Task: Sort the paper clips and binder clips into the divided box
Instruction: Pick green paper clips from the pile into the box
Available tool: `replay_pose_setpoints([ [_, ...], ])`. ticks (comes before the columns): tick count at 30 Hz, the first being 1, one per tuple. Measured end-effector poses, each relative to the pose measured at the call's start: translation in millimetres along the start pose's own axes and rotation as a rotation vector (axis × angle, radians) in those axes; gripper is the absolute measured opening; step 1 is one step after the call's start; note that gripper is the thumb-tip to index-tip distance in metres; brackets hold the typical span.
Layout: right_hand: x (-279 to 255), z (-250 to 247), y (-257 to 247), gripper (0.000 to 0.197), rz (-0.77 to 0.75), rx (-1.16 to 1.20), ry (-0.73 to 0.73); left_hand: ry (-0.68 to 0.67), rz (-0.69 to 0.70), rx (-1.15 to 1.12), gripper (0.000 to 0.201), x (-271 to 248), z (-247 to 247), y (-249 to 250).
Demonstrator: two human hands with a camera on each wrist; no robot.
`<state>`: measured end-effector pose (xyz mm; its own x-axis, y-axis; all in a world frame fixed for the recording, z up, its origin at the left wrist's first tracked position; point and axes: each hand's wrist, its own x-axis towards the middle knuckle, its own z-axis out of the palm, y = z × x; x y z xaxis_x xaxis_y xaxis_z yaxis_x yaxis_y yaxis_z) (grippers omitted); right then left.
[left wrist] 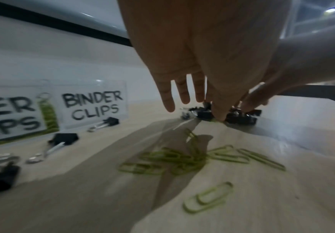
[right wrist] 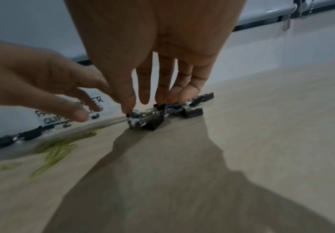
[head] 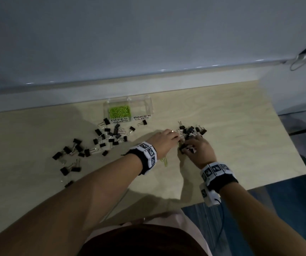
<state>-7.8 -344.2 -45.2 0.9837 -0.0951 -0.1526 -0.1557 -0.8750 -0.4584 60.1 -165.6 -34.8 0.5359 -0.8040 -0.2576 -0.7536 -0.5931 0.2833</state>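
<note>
Clear glossy plastic box (head: 149, 105); matt wood-grain table (head: 241, 126).

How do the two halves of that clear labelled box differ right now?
The "PAPER CLIPS" compartment of the clear plastic divided box holds a heap of green wire paper clips; the "BINDER CLIPS" compartment looks empty. The black metal binder clips lie on the table. Both compartments carry handwritten labels in front.
</note>
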Motion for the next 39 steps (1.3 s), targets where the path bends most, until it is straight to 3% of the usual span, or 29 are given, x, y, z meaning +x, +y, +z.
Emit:
replay_pose_setpoints([
  [4,-10,18,-3,0.036,0.051,-0.052,0.0,-0.057,-0.006,0.079,0.066,1,12,6],
  [9,-15,23,9,0.02,0.087,-0.062,0.083,-0.01,-0.104,0.019,0.061,-13,8,-11],
  [14,-15,21,-6,0.021,0.015,-0.206,0.174,0.016,-0.126,-0.019,0.058,-32,7,-26],
  [18,-10,29,-33,0.022,0.013,-0.315,0.075,0.121,-0.209,-0.161,0.047,-52,13,-34],
  [21,-12,34,-52,0.03,0.017,-0.369,0.015,0.084,-0.282,-0.267,0.057,-68,20,-38],
  [25,-21,39,-65,0.026,-0.129,-0.379,-0.022,0.046,-0.34,-0.356,0.075,-78,30,-41],
  [30,-20,34,-63,0.024,-0.326,-0.187,-0.024,0.105,-0.392,-0.448,0.054,-85,29,-43],
  [32,-15,31,-63,0.033,-0.359,-0.116,-0.01,0.083,-0.362,-0.431,0.061,-92,28,-46],
  [36,-2,34,-68,0.068,-0.277,-0.078,-0.343,-0.09,-0.288,-0.305,0.093,-98,24,-51],
  [39,2,48,-73,0.059,-0.26,-0.082,-0.424,-0.078,-0.301,-0.359,0.081,-91,21,-49],
])
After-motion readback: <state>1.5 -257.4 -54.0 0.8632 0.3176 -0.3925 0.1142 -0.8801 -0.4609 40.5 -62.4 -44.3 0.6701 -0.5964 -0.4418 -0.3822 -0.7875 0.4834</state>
